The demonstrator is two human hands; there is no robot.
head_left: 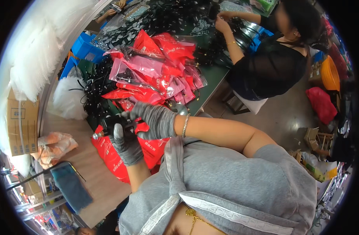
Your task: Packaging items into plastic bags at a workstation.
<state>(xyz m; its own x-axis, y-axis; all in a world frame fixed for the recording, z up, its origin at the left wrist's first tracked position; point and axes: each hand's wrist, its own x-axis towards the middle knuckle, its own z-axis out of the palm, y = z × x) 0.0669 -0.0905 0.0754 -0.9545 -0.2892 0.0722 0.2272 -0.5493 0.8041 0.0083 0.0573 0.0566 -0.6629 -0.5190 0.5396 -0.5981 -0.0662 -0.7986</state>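
Observation:
In front of my chest I hold a small black part (116,124) with a silver metal tip at its left end; its exact kind is hard to make out. My left hand (126,147), in a grey glove, grips it from below with the thumb raised along it. From the right my right hand (158,119), in a striped grey glove, reaches over with its fingertips closed at the part's upper side. Beneath both hands lie red printed plastic bags (109,158). Just beyond them is a heap of red and clear bags (158,72) with dark items inside some of them.
Loose black parts (171,17) and cables cover the far green tabletop. Blue bins (87,49) stand at the far left, near a cardboard box (23,125). A co-worker in black (265,66) sits at the right, hands over the table. An orange-white bag (56,149) lies left.

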